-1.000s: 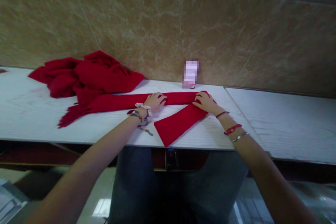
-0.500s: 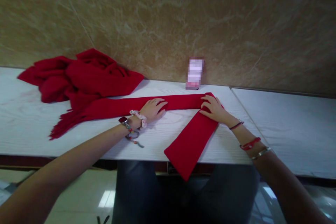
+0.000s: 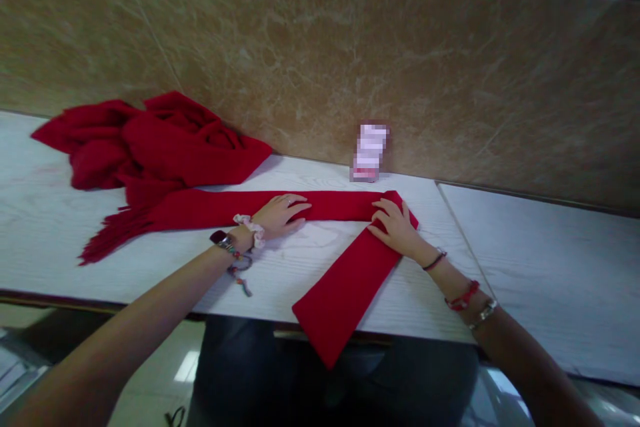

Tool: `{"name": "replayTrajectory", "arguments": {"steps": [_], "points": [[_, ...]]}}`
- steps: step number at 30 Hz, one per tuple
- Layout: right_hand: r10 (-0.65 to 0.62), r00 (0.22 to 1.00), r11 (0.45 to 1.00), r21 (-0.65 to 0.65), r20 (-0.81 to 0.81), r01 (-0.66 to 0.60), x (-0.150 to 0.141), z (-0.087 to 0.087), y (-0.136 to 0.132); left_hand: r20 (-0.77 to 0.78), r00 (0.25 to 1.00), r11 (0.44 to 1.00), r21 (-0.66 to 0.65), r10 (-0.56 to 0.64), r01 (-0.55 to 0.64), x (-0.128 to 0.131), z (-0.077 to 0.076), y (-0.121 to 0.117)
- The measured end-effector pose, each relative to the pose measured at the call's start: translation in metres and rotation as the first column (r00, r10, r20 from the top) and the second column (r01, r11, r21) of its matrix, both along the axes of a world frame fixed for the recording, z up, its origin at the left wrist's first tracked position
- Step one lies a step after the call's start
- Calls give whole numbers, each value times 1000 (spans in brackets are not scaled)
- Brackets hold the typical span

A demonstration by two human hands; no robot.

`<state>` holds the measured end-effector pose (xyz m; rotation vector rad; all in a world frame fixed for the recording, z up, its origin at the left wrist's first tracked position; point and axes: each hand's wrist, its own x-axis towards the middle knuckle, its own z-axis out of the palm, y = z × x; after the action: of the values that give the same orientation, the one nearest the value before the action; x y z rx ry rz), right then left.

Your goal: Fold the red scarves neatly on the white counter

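A red scarf (image 3: pixel 340 205) lies flat as a long strip on the white table, its fringe at the left end. At the right it bends at a folded corner, and a flap slants toward me with its tip over the table's front edge. Lying on the strip's middle is my left hand (image 3: pixel 280 215), fingers stretched out and slightly apart. My right hand (image 3: pixel 395 227) rests spread on the bend, fingertips pressing the cloth near the corner. Neither hand is wrapped round the scarf.
A heaped red cloth (image 3: pixel 170 143) sits at the back left, touching the scarf near its fringe. A phone (image 3: pixel 370 152) leans on the marbled wall (image 3: pixel 280 47) behind the strip. The white table (image 3: pixel 560 267) has a seam right of my right hand.
The camera view has tilted a little, shifting the scarf and hands slightly left and down in the picture. Both hands keep about the same places on the scarf.
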<state>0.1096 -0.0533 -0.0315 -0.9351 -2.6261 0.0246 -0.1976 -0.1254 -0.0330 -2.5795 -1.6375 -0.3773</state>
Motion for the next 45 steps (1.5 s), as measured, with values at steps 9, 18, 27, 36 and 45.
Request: {"name": "replayTrajectory", "arguments": {"steps": [9, 18, 27, 36, 45], "points": [[-3, 997, 1000, 13, -82, 4, 7, 2, 4, 10, 998, 997, 52, -59, 58, -2, -4, 0], [-32, 999, 998, 50, -40, 34, 8, -3, 7, -5, 998, 996, 51, -69, 70, -7, -5, -1], [0, 999, 999, 49, -42, 2, 12, -2, 8, -1, 997, 996, 50, -75, 75, -9, -5, 1], [-45, 994, 998, 47, -101, 50, 17, -6, 26, -65, 996, 998, -20, 60, -61, -4, 0, -4], [59, 997, 998, 18, -53, -58, 4, 2, 9, -163, 984, 994, -63, 74, -85, -3, 2, -5]]}}
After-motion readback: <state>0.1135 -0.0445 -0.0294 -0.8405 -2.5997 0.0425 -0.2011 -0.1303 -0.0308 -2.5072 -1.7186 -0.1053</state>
